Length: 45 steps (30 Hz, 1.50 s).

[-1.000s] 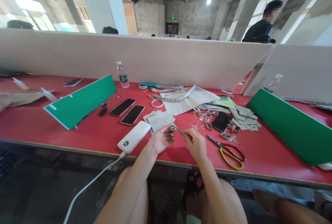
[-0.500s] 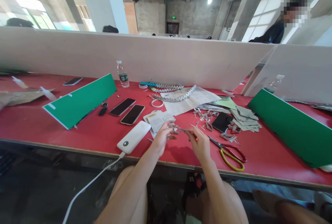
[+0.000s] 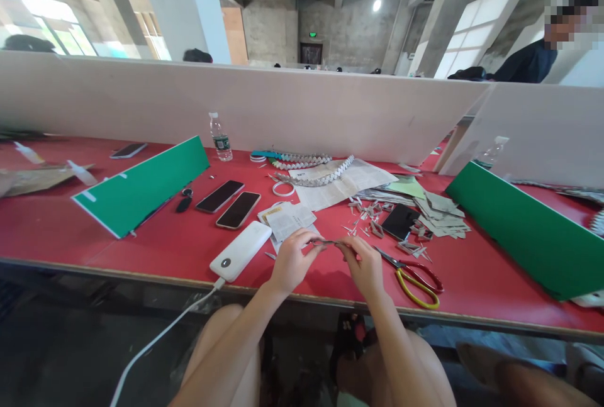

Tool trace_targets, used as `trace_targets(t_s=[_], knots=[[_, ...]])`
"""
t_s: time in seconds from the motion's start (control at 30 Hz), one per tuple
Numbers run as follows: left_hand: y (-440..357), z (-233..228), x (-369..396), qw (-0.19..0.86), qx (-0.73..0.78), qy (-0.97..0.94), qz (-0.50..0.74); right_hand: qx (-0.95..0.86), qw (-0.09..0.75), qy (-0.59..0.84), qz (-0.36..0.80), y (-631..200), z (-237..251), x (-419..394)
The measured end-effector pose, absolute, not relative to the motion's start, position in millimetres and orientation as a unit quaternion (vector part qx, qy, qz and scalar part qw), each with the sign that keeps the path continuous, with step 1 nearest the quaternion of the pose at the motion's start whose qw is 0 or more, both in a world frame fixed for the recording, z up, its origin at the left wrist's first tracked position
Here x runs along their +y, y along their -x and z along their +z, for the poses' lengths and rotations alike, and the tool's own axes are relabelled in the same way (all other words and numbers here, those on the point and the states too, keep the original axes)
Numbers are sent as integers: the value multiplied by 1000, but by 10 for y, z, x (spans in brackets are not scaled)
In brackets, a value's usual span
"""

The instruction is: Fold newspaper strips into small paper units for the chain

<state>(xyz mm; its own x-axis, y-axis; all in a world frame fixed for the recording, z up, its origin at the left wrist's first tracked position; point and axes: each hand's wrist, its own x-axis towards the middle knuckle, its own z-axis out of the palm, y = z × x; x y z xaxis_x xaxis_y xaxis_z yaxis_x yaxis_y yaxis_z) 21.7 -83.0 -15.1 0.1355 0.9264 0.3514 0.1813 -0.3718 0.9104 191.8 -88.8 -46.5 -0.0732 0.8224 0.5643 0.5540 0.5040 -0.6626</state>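
Note:
Between my two hands is a thin folded strip of paper (image 3: 329,242), held above the red table near its front edge. My left hand (image 3: 293,260) pinches its left end with thumb and fingers. At the other end, my right hand (image 3: 362,262) grips it between thumb and forefinger. Scissors (image 3: 409,273) with one red and one yellow handle lie beside my right hand. Several small folded paper pieces (image 3: 376,228) are scattered beyond it. A long zigzag chain of folded paper (image 3: 325,175) curves across the back of the table.
A white power bank (image 3: 241,251) with a cable and two phones (image 3: 238,209) lie left of my hands. Green boards (image 3: 146,188) stand at both sides. A water bottle (image 3: 220,138) stands by the white partition (image 3: 264,102). Paper sheets (image 3: 441,213) are stacked at the right.
My left hand's fingers, spread before, have closed on the strip's left end. The strip is now held level between both hands. A person in the background has moved right.

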Motion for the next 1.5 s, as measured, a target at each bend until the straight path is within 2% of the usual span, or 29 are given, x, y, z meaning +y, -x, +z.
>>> trace_targets(t_s=[0.2,0.53,1.1,1.5], knots=[[-152,-142,-796,336,419,-686,492,-720,487,476,134,-1915,-444,-906],[-66,-204,-764,216,400,-772,445,-723,485,475,128,-1930,-468,-872],[-88,-217,-757,217,439,-772,406,-731,455,487,145,-1941,-530,-854],[-91,-204,-772,229,433,-772,405,-720,472,488,142,-1942,-503,-865]])
